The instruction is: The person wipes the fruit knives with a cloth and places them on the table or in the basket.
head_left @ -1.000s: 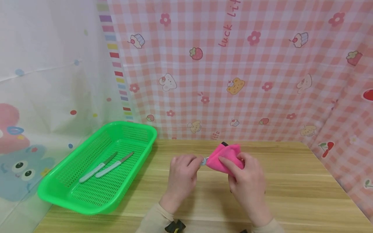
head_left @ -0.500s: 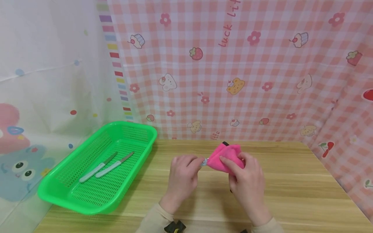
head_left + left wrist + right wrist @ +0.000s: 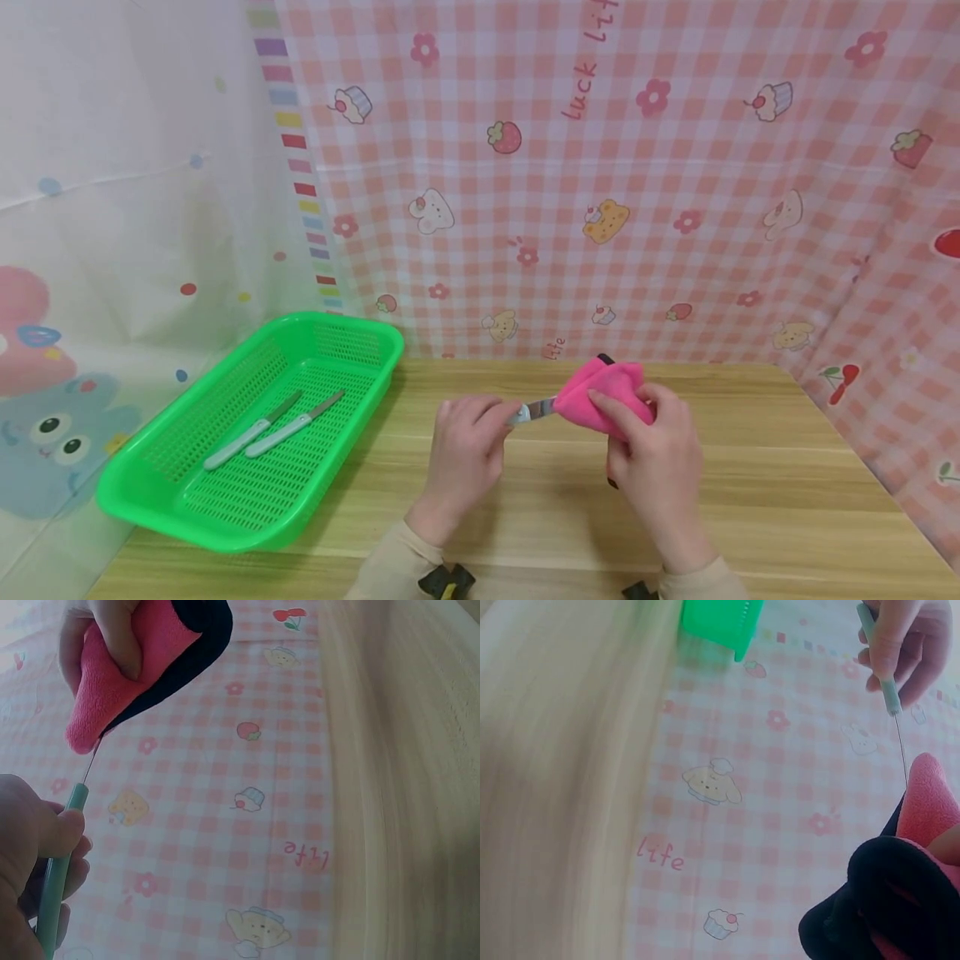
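My left hand grips the pale green handle of a knife, its thumb laid along the handle. The blade points right, toward my right hand, which pinches a folded pink cloth with a black underside around the blade. Part of the metal shows between handle and cloth in the head view; the rest of the blade is hidden in the fold. In the right wrist view the black side of the cloth hangs in a loop, and the thin blade edge enters the pink fold.
A green plastic basket stands on the wooden table at the left. Inside it lie two knives with pale handles, side by side. A pink checked curtain hangs behind the table, a white one at the left.
My right hand and the cloth have moved right, away from the left hand. More of the blade shows beside the handle. The left hand has barely shifted.
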The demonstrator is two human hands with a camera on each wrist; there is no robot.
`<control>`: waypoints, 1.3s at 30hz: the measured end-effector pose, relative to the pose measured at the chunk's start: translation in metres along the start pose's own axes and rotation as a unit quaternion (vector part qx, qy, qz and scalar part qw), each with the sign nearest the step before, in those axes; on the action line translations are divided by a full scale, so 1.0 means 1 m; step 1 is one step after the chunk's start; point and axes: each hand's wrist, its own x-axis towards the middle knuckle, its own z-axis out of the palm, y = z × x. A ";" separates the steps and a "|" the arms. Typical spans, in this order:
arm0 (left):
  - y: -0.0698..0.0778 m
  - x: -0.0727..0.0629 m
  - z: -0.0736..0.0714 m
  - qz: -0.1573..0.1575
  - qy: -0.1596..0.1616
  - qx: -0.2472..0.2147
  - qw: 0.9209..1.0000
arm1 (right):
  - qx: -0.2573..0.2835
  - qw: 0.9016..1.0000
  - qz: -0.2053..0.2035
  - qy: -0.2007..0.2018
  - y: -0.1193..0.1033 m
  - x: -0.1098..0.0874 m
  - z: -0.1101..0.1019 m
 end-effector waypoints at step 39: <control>-0.038 0.038 -0.062 -0.138 -0.085 0.064 0.985 | -0.015 0.999 0.047 0.010 0.018 0.007 -0.013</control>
